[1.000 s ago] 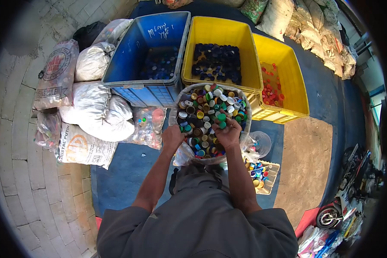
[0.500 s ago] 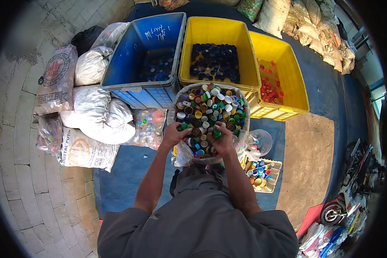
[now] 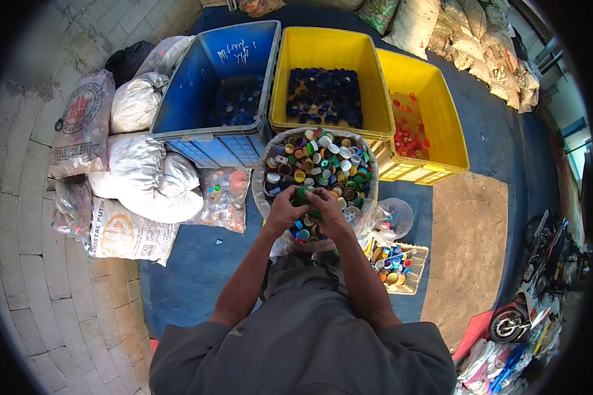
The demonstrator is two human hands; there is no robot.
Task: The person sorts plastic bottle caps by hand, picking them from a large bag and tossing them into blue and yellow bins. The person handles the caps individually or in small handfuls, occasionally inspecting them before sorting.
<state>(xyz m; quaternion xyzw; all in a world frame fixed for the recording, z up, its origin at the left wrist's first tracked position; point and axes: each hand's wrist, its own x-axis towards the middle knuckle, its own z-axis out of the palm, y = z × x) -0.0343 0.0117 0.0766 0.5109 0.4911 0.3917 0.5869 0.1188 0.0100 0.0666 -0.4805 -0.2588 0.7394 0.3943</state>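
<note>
A round tub lined with pale sacking stands in front of me, filled with mixed bottle caps in white, green, brown, yellow and blue. Over its near half my two hands meet. My left hand is closed, with a green bottle cap showing at its fingertips. Touching it, my right hand is closed too, its fingers curled around green at the same spot. How many caps lie between the hands is hidden by the fingers.
Behind the tub stand a blue crate with dark caps, a yellow crate with dark blue caps and another yellow crate with red caps. Stuffed sacks lie left. A small basket and a clear container sit right.
My hands were apart over the tub, each with green at the fingers. Both have come inward and now touch around the green cap. The view has shifted slightly.
</note>
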